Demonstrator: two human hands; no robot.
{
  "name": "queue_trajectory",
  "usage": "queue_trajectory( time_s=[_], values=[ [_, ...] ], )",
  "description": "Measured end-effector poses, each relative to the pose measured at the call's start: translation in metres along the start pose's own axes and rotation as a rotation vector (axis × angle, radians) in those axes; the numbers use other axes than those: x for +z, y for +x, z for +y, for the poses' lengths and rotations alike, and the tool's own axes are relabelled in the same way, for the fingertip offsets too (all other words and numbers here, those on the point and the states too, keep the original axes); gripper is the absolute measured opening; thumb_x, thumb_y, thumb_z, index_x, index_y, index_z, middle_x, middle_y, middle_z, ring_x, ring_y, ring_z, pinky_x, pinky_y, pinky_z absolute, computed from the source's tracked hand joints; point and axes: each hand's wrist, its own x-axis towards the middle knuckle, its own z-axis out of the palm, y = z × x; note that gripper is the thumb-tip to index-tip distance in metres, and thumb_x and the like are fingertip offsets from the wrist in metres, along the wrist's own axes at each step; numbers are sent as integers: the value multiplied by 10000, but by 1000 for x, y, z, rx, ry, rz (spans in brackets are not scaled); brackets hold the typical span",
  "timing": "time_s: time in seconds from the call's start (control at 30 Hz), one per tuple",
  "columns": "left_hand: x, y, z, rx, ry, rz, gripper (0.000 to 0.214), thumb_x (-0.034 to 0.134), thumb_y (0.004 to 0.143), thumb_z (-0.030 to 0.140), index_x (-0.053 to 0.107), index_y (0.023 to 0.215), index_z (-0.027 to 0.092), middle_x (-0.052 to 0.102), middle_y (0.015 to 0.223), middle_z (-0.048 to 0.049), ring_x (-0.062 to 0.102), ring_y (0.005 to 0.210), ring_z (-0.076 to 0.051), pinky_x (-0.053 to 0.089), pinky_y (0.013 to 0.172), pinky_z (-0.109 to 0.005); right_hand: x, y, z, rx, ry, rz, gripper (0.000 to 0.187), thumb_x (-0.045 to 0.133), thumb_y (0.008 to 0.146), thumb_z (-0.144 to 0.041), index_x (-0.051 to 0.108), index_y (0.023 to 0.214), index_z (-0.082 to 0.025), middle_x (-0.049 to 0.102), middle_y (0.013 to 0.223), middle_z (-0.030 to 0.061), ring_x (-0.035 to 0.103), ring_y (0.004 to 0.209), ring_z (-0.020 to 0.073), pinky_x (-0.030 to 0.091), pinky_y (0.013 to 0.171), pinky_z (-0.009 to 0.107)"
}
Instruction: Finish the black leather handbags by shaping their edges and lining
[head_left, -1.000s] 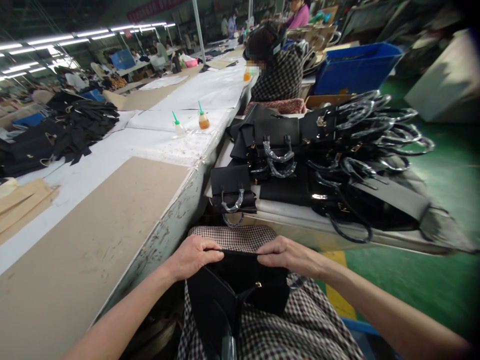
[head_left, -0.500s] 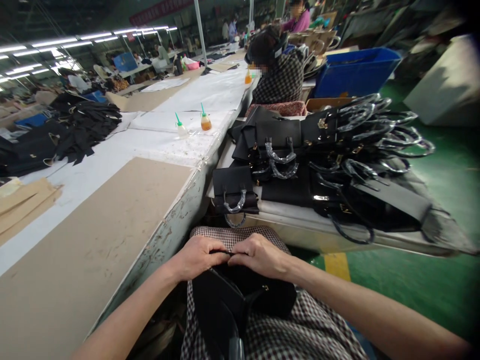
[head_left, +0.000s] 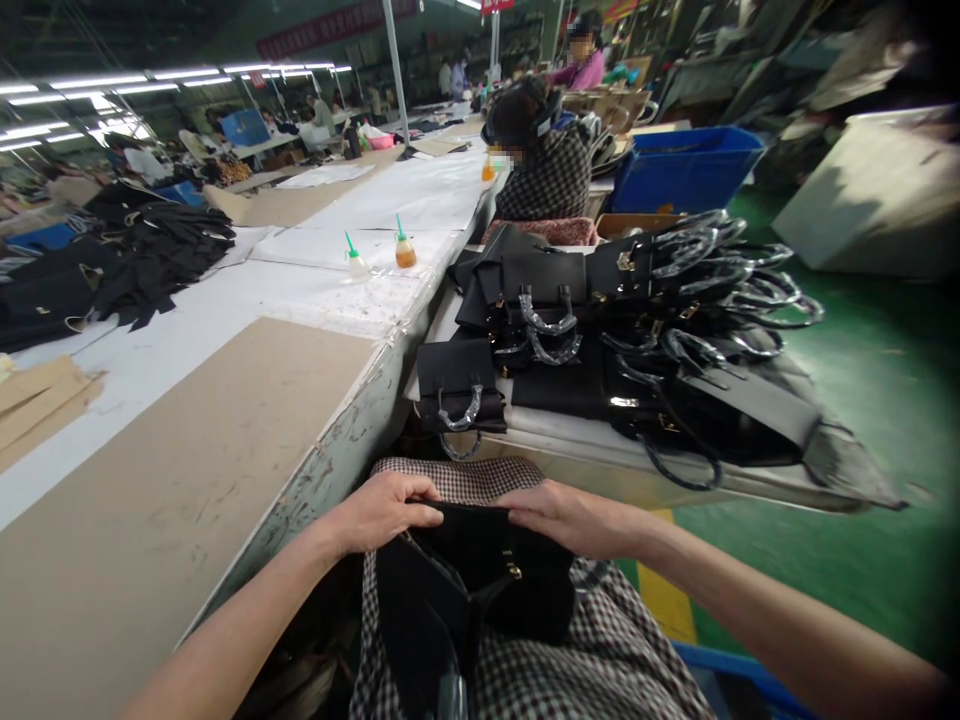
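A black handbag (head_left: 517, 590) lies open on my lap, over a checked apron (head_left: 577, 670). My left hand (head_left: 386, 512) pinches the bag's upper edge between thumb and fingers, at the left. Farther along the same edge, my right hand (head_left: 559, 515) pinches it at the right. The stretch of edge between the two hands is straight. Small gold fittings show on the bag's inner face below my right hand. A plastic-wrapped handle (head_left: 452, 690) points toward me at the bottom.
On my right, a low table (head_left: 555, 428) bears a pile of black handbags (head_left: 555, 385) with wrapped handles. A long worktable (head_left: 225, 420) stands at left, with two green-tipped bottles (head_left: 405, 250) and black pieces (head_left: 150, 260). A blue bin (head_left: 686, 170) and a co-worker (head_left: 551, 165) are beyond.
My hands have moved apart along the bag's edge, the right one going right. The edge between them is now exposed, and more of the bag's inside shows.
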Motion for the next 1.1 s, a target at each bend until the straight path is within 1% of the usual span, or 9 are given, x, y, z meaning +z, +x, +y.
queue_trajectory(
  time_s=[0.13,0.27,0.4,0.5,0.67,0.77,0.9,1.0,1.1],
  values=[
    [0,2,2,-1,-13,-25,198,596,832,342,676,874,166,613,797,24,526,739,-137,381,669,-220,-2,-32,9,78,134,35,412,367,991,-295,508,1375,-254,586,1341,55,527,1233,222,379,1079,398],
    [-2,2,-1,-6,-4,-9,193,599,834,339,668,875,163,602,804,24,519,749,-135,377,678,-223,-7,-53,24,144,401,27,580,482,877,-214,404,1452,-209,459,1471,79,391,1369,247,268,1157,462],
    [1,3,-2,-3,-12,1,179,603,832,328,649,862,158,590,792,28,511,741,-130,376,675,-226,-8,-45,21,157,463,38,605,550,876,-288,385,1456,-234,490,1444,99,456,1323,257,367,1094,442],
    [3,5,5,12,-43,-12,180,603,833,312,656,898,152,630,854,9,542,789,-142,402,724,-237,1,-10,3,106,226,108,607,608,875,-392,407,1434,-268,575,1360,88,576,1184,252,457,982,382],
    [-9,-1,17,-21,-27,-17,397,737,711,295,633,1072,167,670,1018,-27,591,924,-200,445,785,-264,7,46,-27,-23,-185,142,256,551,870,-226,678,1089,-192,736,953,60,677,844,227,470,741,287],
    [-19,-14,19,-109,23,10,500,784,646,297,616,1103,182,680,1027,-19,606,926,-220,457,757,-266,-10,51,-34,-18,-247,142,254,531,835,-163,712,1012,-190,742,902,47,675,814,214,451,711,263],
    [-13,-24,18,-84,85,105,332,674,751,279,655,1076,209,702,1057,-17,615,954,-230,445,796,-276,-28,45,-32,-26,-308,104,266,526,815,-146,715,991,-209,738,883,31,670,805,208,443,702,257],
    [-3,-24,16,-70,201,140,257,610,810,300,687,1050,249,717,999,-8,620,889,-223,425,746,-263,-24,48,-25,-4,-302,57,201,535,824,-166,709,910,-217,721,823,14,660,764,198,436,673,251],
    [1,-23,10,-113,270,180,261,521,893,412,705,930,231,688,805,3,581,729,-185,371,628,-239,-14,54,-16,-14,-221,63,167,608,839,-272,702,968,-223,715,879,11,651,799,201,438,685,253]
  ],
)
